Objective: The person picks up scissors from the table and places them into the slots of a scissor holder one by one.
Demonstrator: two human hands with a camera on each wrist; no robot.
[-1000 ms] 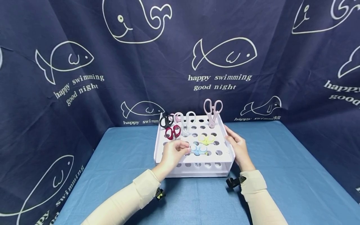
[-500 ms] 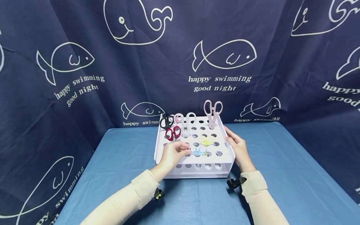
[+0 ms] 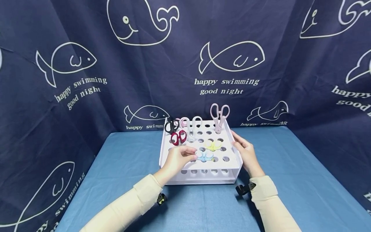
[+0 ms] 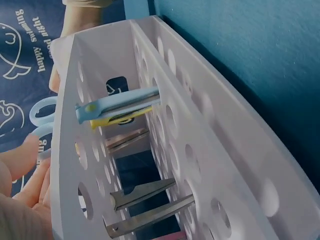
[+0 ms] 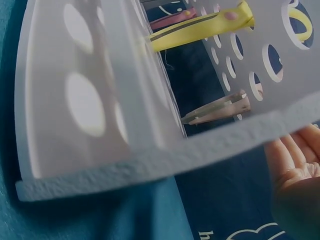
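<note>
My left hand (image 3: 177, 158) pinches a handle loop of the light blue scissors (image 3: 204, 156) at the front of a white rack (image 3: 194, 165). Below the rack's top board, their blue-covered blade (image 4: 120, 104) runs down to a hole in the lower board. My right hand (image 3: 245, 154) rests along the rack's right side wall, fingers pointing toward its back. Just behind the blue pair stand yellow scissors (image 3: 213, 145). Red scissors (image 3: 178, 138), black scissors (image 3: 171, 126) and white scissors (image 3: 191, 126) are at the left, with pink scissors (image 3: 219, 116) at the back right.
Another pair of pink handles (image 3: 182, 121) shows behind the white scissors. The rack stands on a blue cloth-covered table (image 3: 200, 209). A dark blue curtain (image 3: 179, 74) with fish drawings hangs behind and at both sides.
</note>
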